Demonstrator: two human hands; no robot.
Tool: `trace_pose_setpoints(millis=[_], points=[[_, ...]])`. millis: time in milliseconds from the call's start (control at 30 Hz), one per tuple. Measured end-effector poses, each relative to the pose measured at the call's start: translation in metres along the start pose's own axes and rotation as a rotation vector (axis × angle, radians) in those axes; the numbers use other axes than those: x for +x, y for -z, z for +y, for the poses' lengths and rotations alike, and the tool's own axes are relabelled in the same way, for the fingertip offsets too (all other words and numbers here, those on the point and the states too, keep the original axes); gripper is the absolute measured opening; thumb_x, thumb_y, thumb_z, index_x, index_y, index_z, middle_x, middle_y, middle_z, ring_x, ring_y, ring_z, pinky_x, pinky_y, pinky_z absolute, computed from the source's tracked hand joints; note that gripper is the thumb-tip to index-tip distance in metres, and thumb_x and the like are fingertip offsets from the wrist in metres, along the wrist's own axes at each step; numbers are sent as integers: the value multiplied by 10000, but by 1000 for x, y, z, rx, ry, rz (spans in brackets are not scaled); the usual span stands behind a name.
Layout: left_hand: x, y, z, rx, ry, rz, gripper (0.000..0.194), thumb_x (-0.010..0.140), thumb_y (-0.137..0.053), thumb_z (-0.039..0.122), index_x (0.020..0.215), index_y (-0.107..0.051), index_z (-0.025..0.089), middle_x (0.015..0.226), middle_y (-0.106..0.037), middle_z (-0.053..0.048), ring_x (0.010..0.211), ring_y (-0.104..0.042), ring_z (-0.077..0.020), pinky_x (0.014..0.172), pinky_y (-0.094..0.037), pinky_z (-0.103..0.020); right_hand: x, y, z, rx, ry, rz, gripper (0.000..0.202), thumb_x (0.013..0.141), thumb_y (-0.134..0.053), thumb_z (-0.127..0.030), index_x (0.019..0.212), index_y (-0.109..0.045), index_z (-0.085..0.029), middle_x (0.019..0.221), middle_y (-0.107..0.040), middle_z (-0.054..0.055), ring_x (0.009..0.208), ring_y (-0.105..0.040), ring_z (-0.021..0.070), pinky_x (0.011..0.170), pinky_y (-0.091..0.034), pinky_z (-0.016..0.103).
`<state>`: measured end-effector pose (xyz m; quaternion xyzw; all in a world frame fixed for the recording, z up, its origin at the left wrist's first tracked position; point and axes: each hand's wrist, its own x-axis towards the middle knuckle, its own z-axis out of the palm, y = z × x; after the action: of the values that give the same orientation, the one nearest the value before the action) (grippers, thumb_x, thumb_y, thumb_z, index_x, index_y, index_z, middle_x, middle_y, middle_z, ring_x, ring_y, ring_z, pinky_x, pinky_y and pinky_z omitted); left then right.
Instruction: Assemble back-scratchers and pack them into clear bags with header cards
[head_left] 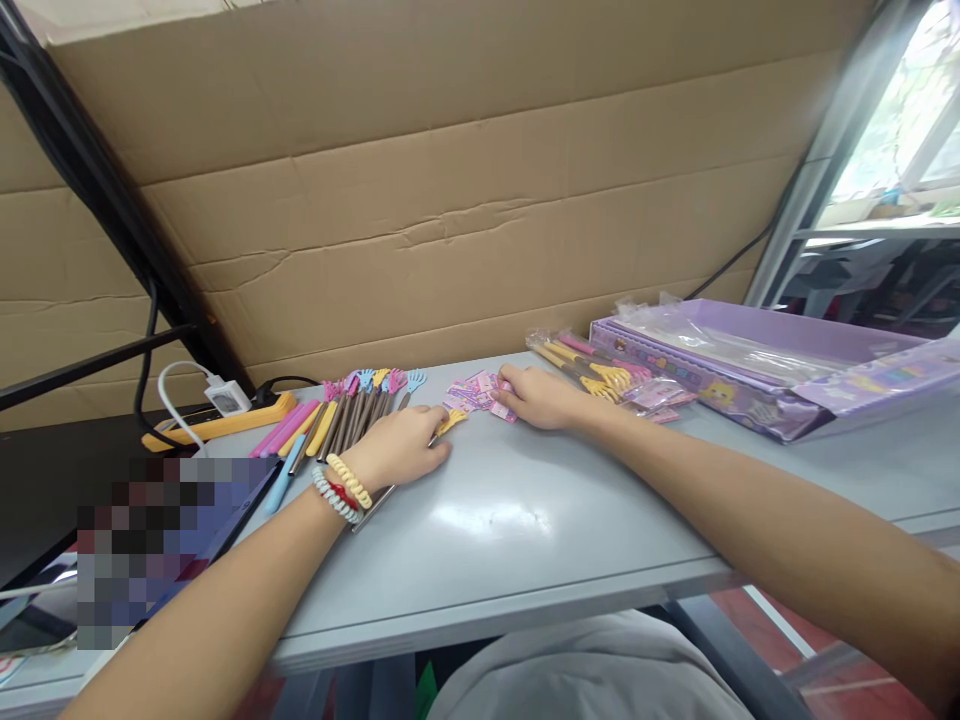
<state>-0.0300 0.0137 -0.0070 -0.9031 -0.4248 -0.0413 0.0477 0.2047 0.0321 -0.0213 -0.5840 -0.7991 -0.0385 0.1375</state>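
My left hand (pixel 397 445), with bracelets at its wrist, is closed around a small back scratcher (pixel 452 421). The yellow hand-shaped head sticks out past my fingers, and its metal rod shows below my palm. My right hand (pixel 544 397) is at a pile of pink and purple printed cards (pixel 471 391), fingers pinched on a card at the pile's right edge; the fingertips are partly hidden. Left of the pile lies a row of back scratchers (pixel 360 415) with pink, blue and yellow heads and dark rods. Loose coloured handles (pixel 289 428) lie beside them.
Bagged back scratchers (pixel 592 370) lie beyond my right forearm, next to a purple box (pixel 720 375) holding clear plastic bags. An orange power strip (pixel 221 425) with a white charger (pixel 227 397) sits at left, near a blurred-out screen (pixel 172 540). Cardboard (pixel 450 200) walls the back.
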Motion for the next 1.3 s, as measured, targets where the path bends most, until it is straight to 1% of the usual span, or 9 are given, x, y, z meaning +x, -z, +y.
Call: trace_pose_setpoints(millis=[167, 533, 767, 967, 1100, 1233, 1300], points=[[0, 1, 0, 3, -1, -15, 322, 839, -433, 361, 1067, -568, 177, 1000, -644, -106, 870, -622, -247, 745, -452, -343, 0, -2, 0, 15, 17, -21, 347, 930, -345, -443, 1063, -524, -176, 848, -652, 117, 733, -589, 231, 585, -321, 275], [0, -1, -1, -9, -9, -34, 390, 844, -408, 379, 1150, -542, 177, 1036, -634, -103, 921, -613, -266, 789, -460, -370, -2, 0, -3, 45, 19, -17, 325, 941, -309, -411, 1028, -518, -178, 830, -652, 93, 677, -554, 195, 574, -301, 263], [-1, 1, 0, -2, -13, -43, 389, 847, -407, 376, 1153, -541, 177, 1040, -633, -102, 919, -615, -262, 791, -460, -369, -1, -1, -2, 46, 25, -14, 326, 938, -312, -408, 1039, -517, -176, 832, -647, 99, 705, -558, 204, 589, -302, 264], [-1, 1, 0, 16, -7, -30, 328, 848, -423, 321, 1115, -552, 182, 1035, -644, -105, 936, -623, -258, 778, -461, -356, -2, 0, -3, 47, 38, -10, 292, 912, -361, -371, 1039, -533, -172, 849, -649, 102, 708, -558, 197, 592, -302, 258], [0, -2, -1, 30, -3, 3, 312, 834, -418, 218, 1110, -562, 196, 1026, -653, -101, 933, -628, -245, 775, -459, -343, -3, 2, -4, 25, 83, -2, 228, 862, -435, -324, 978, -556, -169, 769, -637, 85, 652, -532, 183, 573, -295, 255], [1, -5, -2, 44, -8, 24, 297, 822, -414, 197, 1069, -578, 188, 992, -660, -92, 880, -630, -242, 746, -464, -348, -5, 4, -5, 51, 127, -13, 161, 831, -456, -267, 906, -569, -180, 712, -618, 62, 618, -517, 164, 570, -295, 247], [1, -6, -1, 24, -19, 63, 308, 819, -410, 180, 1077, -578, 189, 998, -662, -88, 875, -627, -236, 739, -469, -344, -5, 3, -5, 74, 132, -3, 161, 830, -458, -266, 909, -571, -183, 709, -618, 55, 619, -517, 162, 571, -297, 245]])
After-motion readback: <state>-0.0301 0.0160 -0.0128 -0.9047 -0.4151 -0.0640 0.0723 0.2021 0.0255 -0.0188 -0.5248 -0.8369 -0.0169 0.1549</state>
